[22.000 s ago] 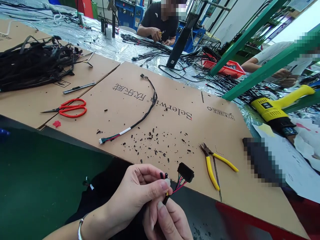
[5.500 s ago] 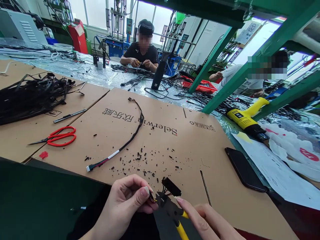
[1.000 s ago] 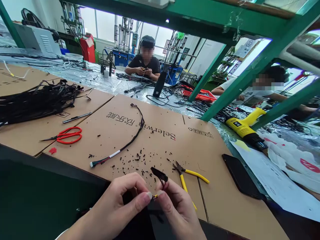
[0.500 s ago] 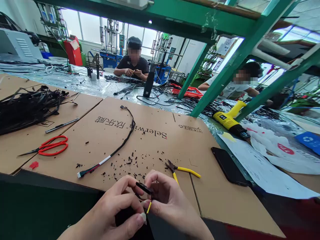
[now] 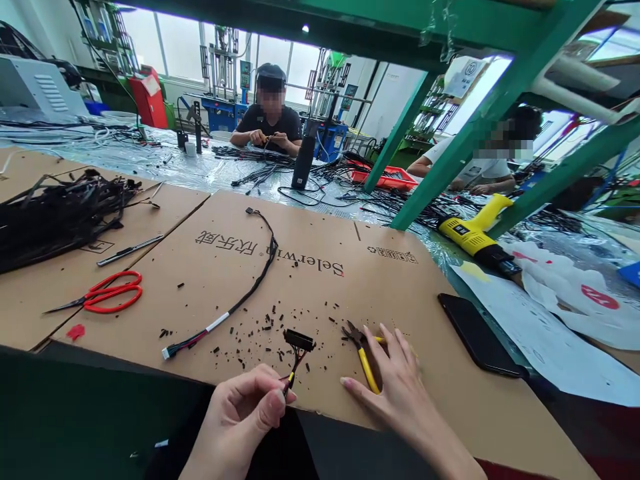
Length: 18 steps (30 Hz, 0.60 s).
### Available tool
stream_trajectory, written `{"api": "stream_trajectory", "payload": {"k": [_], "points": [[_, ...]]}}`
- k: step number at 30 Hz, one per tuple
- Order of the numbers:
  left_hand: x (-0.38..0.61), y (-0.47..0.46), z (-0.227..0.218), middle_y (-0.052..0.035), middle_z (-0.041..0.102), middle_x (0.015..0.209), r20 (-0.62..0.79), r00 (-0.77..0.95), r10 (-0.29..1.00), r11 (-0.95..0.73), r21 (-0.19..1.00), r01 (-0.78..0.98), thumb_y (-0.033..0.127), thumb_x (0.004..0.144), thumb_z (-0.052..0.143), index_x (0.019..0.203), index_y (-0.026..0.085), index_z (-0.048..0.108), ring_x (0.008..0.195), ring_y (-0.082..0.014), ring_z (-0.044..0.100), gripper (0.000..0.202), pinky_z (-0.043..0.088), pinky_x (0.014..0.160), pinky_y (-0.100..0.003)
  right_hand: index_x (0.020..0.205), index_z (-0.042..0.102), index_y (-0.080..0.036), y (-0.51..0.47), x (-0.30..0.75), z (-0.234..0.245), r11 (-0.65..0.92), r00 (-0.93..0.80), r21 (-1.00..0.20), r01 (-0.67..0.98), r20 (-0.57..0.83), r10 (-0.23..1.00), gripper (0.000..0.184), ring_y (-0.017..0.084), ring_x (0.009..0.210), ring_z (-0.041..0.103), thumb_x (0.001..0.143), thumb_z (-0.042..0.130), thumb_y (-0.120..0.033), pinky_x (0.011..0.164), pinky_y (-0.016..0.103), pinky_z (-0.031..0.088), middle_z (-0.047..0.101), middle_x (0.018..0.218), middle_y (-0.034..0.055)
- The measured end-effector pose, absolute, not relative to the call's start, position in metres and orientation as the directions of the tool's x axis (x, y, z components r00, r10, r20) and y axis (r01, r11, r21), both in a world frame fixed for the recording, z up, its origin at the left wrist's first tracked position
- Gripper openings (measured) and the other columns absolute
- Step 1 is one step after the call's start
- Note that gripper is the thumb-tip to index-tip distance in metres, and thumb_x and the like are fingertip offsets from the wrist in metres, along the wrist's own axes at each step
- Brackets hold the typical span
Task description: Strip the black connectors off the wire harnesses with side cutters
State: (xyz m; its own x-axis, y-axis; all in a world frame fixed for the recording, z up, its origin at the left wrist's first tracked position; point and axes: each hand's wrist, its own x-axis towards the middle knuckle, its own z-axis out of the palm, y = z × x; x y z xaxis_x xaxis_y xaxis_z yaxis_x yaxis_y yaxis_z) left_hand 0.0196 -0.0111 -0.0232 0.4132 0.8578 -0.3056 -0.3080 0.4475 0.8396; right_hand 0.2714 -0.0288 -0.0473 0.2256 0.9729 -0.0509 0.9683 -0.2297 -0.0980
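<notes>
In the head view, the left hand (image 5: pixel 240 417) pinches the thin colored wires (image 5: pixel 291 372) of a small harness between thumb and forefinger, so the black connector (image 5: pixel 299 341) stands up just above the fingers, over the near edge of the cardboard sheet (image 5: pixel 310 267). The right hand (image 5: pixel 397 387) lies with fingers spread and open on the yellow-handled cutters (image 5: pixel 364 353), touching them but not yet closed around the handles. I think it is best to take both handles firmly before lifting, and to keep the wires pinched close under the connector so they stay stiff and separated for a clean cut.
</notes>
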Motion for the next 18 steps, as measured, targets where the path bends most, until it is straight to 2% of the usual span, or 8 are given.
{"api": "stream_trajectory", "payload": {"k": [4,9,11,13,14,16,18], "points": [[0.018,-0.014,-0.025,-0.0018,0.052,0.076,-0.201,0.399,0.895,0.326,0.904,-0.277,0.040,0.075,0.066,0.068,0.012,0.063,0.069,-0.0030,0.047,0.029,0.042,0.065,-0.010,0.142,0.034,-0.017,-0.031,0.283,-0.062,-0.184,0.184,-0.047,0.982,-0.013,0.983,0.075,0.033,0.137,0.025,0.084,0.030,-0.064,0.112,0.055,0.022,0.037,0.144,0.0126],[0.018,-0.016,-0.027,-0.0029,0.055,0.074,-0.104,0.349,0.931,0.189,0.957,-0.219,0.038,0.077,0.063,0.069,0.012,0.065,0.068,-0.0042,0.052,0.027,0.045,0.066,-0.011,0.141,0.035,-0.016,-0.043,0.297,-0.061,-0.068,0.065,0.040,0.997,0.062,0.996,0.081,0.042,0.138,0.017,0.079,0.039,-0.068,0.105,0.064,0.026,0.027,0.148,0.0176],[0.019,-0.017,-0.028,-0.0033,0.057,0.074,-0.063,0.333,0.941,0.140,0.967,-0.213,0.037,0.078,0.063,0.069,0.013,0.065,0.069,-0.0051,0.055,0.026,0.046,0.066,-0.012,0.139,0.039,-0.015,-0.045,0.303,-0.059,-0.014,0.007,0.051,0.999,0.126,0.992,0.075,0.040,0.130,0.034,0.082,0.038,-0.063,0.101,0.063,0.031,0.042,0.137,0.0201],[0.020,-0.019,-0.031,-0.0035,0.058,0.074,-0.013,0.317,0.948,0.086,0.972,-0.220,0.035,0.078,0.062,0.071,0.013,0.066,0.070,-0.0058,0.057,0.023,0.047,0.066,-0.012,0.133,0.048,-0.014,-0.045,0.305,-0.054,0.004,-0.010,0.037,0.999,0.169,0.986,0.066,0.034,0.111,0.052,0.086,0.033,-0.057,0.095,0.060,0.040,0.057,0.114,0.0187],[0.021,-0.019,-0.032,-0.0035,0.059,0.074,0.018,0.303,0.953,0.052,0.974,-0.222,0.033,0.079,0.062,0.071,0.014,0.067,0.071,-0.0058,0.058,0.021,0.048,0.067,-0.012,0.130,0.051,-0.013,-0.046,0.304,-0.051,-0.003,-0.005,0.039,0.999,0.183,0.983,0.064,0.031,0.102,0.055,0.088,0.030,-0.055,0.090,0.056,0.044,0.059,0.105,0.0177],[0.022,-0.020,-0.035,-0.0030,0.061,0.075,0.080,0.282,0.956,-0.019,0.977,-0.214,0.027,0.079,0.063,0.072,0.015,0.068,0.071,-0.0052,0.059,0.015,0.049,0.067,-0.010,0.131,0.049,-0.013,-0.052,0.300,-0.043,-0.046,0.053,-0.039,0.998,0.206,0.977,0.060,0.026,0.093,0.058,0.090,0.026,-0.051,0.080,0.045,0.051,0.058,0.100,0.0162],[0.023,-0.021,-0.038,-0.0019,0.061,0.074,0.147,0.265,0.953,-0.093,0.975,-0.204,0.023,0.079,0.062,0.073,0.017,0.069,0.071,-0.0043,0.060,0.011,0.050,0.067,-0.009,0.137,0.038,-0.018,-0.063,0.291,-0.036,-0.086,0.144,-0.275,0.957,0.198,0.970,0.054,0.019,0.089,0.062,0.093,0.026,-0.045,0.070,0.030,0.054,0.059,0.104,0.0134]]}}
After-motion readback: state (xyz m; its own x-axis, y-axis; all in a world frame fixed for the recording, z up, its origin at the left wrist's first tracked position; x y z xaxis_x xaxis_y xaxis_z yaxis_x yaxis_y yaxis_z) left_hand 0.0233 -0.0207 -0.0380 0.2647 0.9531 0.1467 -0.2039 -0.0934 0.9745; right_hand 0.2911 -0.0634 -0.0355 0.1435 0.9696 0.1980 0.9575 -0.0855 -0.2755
